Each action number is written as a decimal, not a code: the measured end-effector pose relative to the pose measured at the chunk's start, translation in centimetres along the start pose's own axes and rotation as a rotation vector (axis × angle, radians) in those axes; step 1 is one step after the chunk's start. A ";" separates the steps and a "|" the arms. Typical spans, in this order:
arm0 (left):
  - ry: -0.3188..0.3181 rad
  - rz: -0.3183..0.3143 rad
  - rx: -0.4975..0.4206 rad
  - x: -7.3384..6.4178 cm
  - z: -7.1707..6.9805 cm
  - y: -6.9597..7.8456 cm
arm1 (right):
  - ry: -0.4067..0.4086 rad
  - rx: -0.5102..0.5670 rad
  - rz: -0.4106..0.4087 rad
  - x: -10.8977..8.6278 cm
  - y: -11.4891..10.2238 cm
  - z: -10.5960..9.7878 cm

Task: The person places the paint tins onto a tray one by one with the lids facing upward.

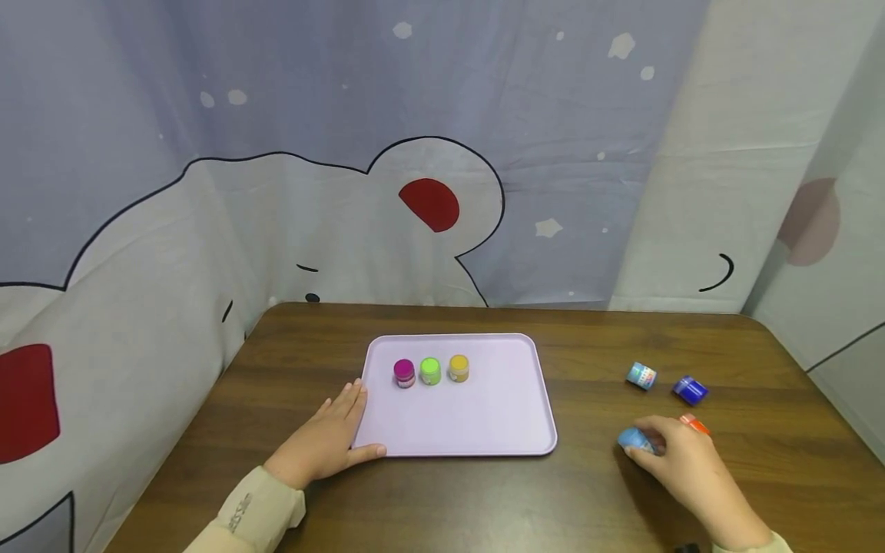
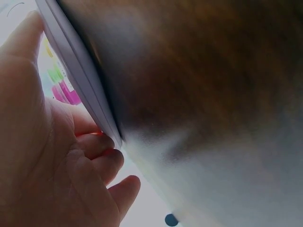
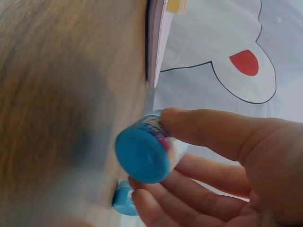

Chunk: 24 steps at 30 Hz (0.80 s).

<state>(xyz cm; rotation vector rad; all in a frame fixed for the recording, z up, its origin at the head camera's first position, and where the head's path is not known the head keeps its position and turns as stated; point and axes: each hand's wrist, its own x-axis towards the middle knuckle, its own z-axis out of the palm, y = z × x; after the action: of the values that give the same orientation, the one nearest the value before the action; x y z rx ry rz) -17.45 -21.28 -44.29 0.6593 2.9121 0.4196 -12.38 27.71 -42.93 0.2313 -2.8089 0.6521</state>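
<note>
On the lilac tray [image 1: 477, 418] a purple jar [image 1: 404, 374], a green jar [image 1: 430, 372] and a yellow jar [image 1: 459, 369] stand upright in a row. My left hand [image 1: 328, 438] rests along the tray's left edge, thumb at the front rim and fingers extended. Off to the right, my right hand [image 1: 681, 457] pinches a small light-blue jar [image 1: 634, 438] between thumb and fingers. In the right wrist view that jar's blue lid [image 3: 143, 156] faces the camera, tilted, and the jar appears lifted from the table.
Beyond the right hand lie a light-blue jar [image 1: 641, 375] with a printed label and a dark-blue jar [image 1: 690, 390], both on their sides. An orange-red jar [image 1: 694, 423] is partly hidden behind the right hand. A patterned curtain [image 1: 332, 230] hangs behind the wooden table [image 1: 477, 507].
</note>
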 end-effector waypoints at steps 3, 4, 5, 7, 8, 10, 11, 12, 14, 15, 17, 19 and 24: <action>-0.001 -0.005 -0.006 0.0 0.0 0.0 | 0.027 0.029 0.001 0.2 -0.1 0.2; -0.001 -0.006 -0.007 0.0 0.0 0.0 | 0.034 0.050 0.002 0.3 -0.2 0.4; -0.001 -0.005 -0.009 0.0 0.0 0.0 | 0.045 0.067 0.004 0.3 -0.3 0.5; -0.004 -0.006 -0.014 -0.1 0.0 0.1 | 0.052 0.110 0.015 0.4 -0.5 0.6; -0.006 -0.008 -0.015 -0.1 -0.1 0.1 | 0.061 0.129 0.019 0.5 -0.6 0.7; -0.008 -0.008 -0.017 -0.1 -0.1 0.2 | 0.068 0.164 0.028 0.6 -0.9 0.9; -0.008 -0.008 -0.017 -0.1 -0.1 0.2 | 0.075 0.173 0.030 0.7 -1.1 1.0; -0.009 -0.010 -0.016 -0.1 -0.1 0.2 | 0.081 0.184 0.030 0.8 -1.2 1.1; -0.005 -0.008 -0.012 -0.1 0.0 0.1 | 0.094 0.202 0.033 1.0 -1.5 1.3; -0.005 -0.007 -0.011 -0.1 0.0 0.1 | 0.100 0.211 0.033 1.1 -1.7 1.4; -0.004 -0.010 -0.011 0.0 0.1 0.0 | 0.130 0.220 0.023 1.4 -1.9 1.8; -0.006 -0.012 -0.013 0.0 0.1 0.0 | 0.156 0.225 0.014 1.8 -2.1 2.1; -0.009 -0.018 -0.013 0.0 0.1 0.0 | 0.208 0.253 0.007 2.7 -2.3 3.1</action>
<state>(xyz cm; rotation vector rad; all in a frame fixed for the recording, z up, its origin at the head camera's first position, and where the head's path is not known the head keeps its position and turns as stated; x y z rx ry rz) -17.41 -21.28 -44.34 0.6314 2.9025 0.4316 -15.12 24.00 -43.96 0.1872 -2.5282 0.9747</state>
